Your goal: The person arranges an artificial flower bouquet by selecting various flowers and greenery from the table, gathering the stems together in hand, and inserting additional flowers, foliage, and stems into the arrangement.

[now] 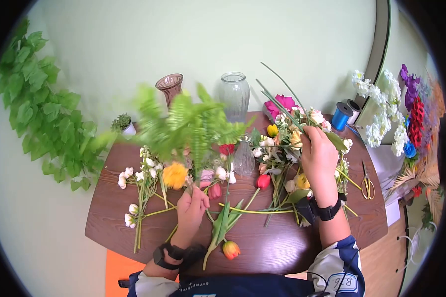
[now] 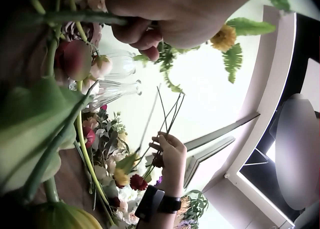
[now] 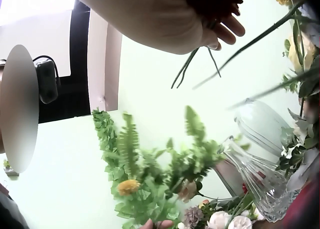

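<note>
My left hand, over the near left part of the table, grips the lower end of a bunch of green fern, blurred in the head view. An orange-yellow flower stands out low in this bunch, just above the fingers. My right hand is raised over the flowers at the right and pinches several thin green stems whose bare ends point up and away. A dark red bloom hangs at the right palm in the right wrist view. Between the hands stands a small clear glass vase.
Cut flowers lie about the brown table, among them a red tulip and an orange tulip. Behind stand a tall clear vase and a purplish vase. Scissors and a blue ribbon spool are at the right.
</note>
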`<state>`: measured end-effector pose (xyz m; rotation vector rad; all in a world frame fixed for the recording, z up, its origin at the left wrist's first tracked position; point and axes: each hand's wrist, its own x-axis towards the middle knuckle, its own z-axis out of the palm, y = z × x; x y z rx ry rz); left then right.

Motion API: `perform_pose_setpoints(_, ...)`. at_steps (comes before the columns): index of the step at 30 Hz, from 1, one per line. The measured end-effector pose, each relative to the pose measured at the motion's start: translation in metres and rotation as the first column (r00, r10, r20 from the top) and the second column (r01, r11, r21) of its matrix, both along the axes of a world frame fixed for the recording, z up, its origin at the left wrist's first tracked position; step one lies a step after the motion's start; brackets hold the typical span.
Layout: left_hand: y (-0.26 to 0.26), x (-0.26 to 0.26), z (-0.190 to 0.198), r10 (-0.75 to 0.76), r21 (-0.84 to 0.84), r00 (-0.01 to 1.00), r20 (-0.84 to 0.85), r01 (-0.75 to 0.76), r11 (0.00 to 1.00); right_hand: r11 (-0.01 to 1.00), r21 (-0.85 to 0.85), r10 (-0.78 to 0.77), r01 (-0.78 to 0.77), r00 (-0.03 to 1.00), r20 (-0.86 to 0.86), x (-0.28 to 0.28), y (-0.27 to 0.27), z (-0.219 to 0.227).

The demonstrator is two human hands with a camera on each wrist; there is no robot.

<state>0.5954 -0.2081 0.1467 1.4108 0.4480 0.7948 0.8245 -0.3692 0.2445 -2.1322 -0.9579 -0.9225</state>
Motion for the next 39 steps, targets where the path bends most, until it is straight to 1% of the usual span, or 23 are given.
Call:
perform_pose_setpoints(3,0.003,0.005,-0.008,-0.020,-0.106,0.997,-0.069,0.013,0.994,1.000,-0.007,0.016,-0.016,1.000,0.022,-0.002,0.000,0.002)
perform_pose_setpoints(6,0.010,0.007,-0.016,-0.002,-0.106,0.998,-0.069,-0.005,0.994,0.999,0.032,0.041,-0.041,0.999,0.002,-0.006,0.000,0.004)
perform_pose_setpoints(8,0.013,0.006,-0.016,0.002,-0.109,0.997,-0.074,-0.010,0.994,0.997,0.026,0.072,-0.073,0.997,0.038,-0.007,-0.001,0.005)
perform_pose_setpoints(10,0.015,0.005,-0.019,0.005,-0.110,0.997,-0.078,-0.013,0.994,0.994,0.034,0.102,-0.105,0.992,0.080,-0.009,0.001,0.005)
perform_pose_setpoints(13,0.016,0.010,-0.028,0.035,-0.062,0.995,-0.095,-0.041,0.997,0.981,-0.010,0.192,-0.195,0.950,0.245,-0.012,0.002,0.006)
perform_pose_setpoints(15,0.015,0.013,-0.035,0.199,0.032,0.980,-0.007,-0.199,0.979,0.976,-0.041,0.219,-0.216,0.933,0.287,-0.013,0.003,0.009)
perform_pose_setpoints(16,0.014,0.012,-0.032,0.201,0.034,0.980,-0.007,-0.200,0.979,0.970,-0.075,0.245,-0.233,0.913,0.325,-0.013,0.004,0.009)
perform_pose_setpoints(18,0.012,0.010,-0.023,0.324,0.164,0.946,0.024,-0.323,0.932,0.967,-0.111,0.254,-0.230,0.914,0.316,-0.014,0.004,0.009)
perform_pose_setpoints(19,0.012,0.009,-0.020,0.324,0.164,0.946,0.024,-0.323,0.932,0.948,-0.156,0.316,-0.279,0.888,0.333,-0.016,0.005,0.010)
perform_pose_setpoints(20,0.012,0.008,-0.016,0.326,0.138,0.940,0.098,-0.337,0.931,0.923,-0.204,0.380,-0.326,0.858,0.347,-0.017,0.006,0.011)
perform_pose_setpoints(21,0.011,0.006,-0.014,0.330,0.108,0.928,0.170,-0.351,0.930,0.911,-0.235,0.404,-0.339,0.846,0.347,-0.016,0.007,0.008)
perform_pose_setpoints(22,0.010,0.004,-0.011,0.335,0.107,0.927,0.170,-0.355,0.929,0.909,-0.236,0.409,-0.343,0.844,0.347,-0.017,0.008,0.007)
perform_pose_setpoints(24,0.007,-0.001,-0.005,0.223,0.075,0.952,0.209,-0.243,0.967,0.830,-0.346,0.536,-0.437,0.796,0.280,-0.021,0.008,0.005)
perform_pose_setpoints(25,0.006,-0.003,-0.002,0.230,0.072,0.951,0.209,-0.250,0.966,0.801,-0.405,0.571,-0.441,0.767,0.292,-0.022,0.008,0.004)
perform_pose_setpoints(26,0.004,-0.003,0.001,0.171,0.062,0.954,0.244,-0.191,0.980,0.797,-0.407,0.576,-0.447,0.764,0.290,-0.025,0.008,0.004)
perform_pose_setpoints(27,0.003,-0.004,0.002,0.112,0.052,0.954,0.280,-0.132,0.990,0.743,-0.444,0.634,-0.500,0.739,0.229,-0.029,0.007,0.005)
perform_pose_setpoints(28,0.004,-0.005,0.002,0.119,0.047,0.953,0.277,-0.137,0.989,0.685,-0.477,0.685,-0.551,0.710,0.164,-0.032,0.008,0.005)
perform_pose_setpoints(30,0.006,-0.007,0.002,-0.104,-0.015,0.938,0.331,0.116,0.993,0.666,-0.478,0.702,-0.573,0.697,0.142,-0.035,0.011,0.000)
perform_pose_setpoints(33,0.004,-0.004,-0.002,-0.104,-0.059,0.940,0.324,0.130,0.990,0.579,-0.525,0.708,-0.623,0.704,-0.055,-0.038,0.014,-0.010)
perform_pose_setpoints(34,0.004,-0.003,-0.001,-0.104,-0.055,0.940,0.325,0.128,0.990,0.580,-0.524,0.709,-0.623,0.703,-0.051,-0.038,0.014,-0.013)
perform_pose_setpoints(36,0.002,-0.005,0.001,-0.099,0.016,0.976,0.196,0.098,0.995,0.550,-0.590,0.684,-0.591,0.724,-0.087,-0.038,0.015,-0.019)
perform_pose_setpoints(37,0.002,-0.004,0.003,-0.101,0.019,0.976,0.193,0.100,0.995,0.545,-0.614,0.668,-0.571,0.738,-0.093,-0.040,0.015,-0.017)
perform_pose_setpoints(39,0.000,-0.004,0.004,-0.068,0.068,0.998,0.009,0.067,0.995,0.569,-0.606,0.651,-0.556,0.755,-0.081,-0.034,0.018,-0.030)
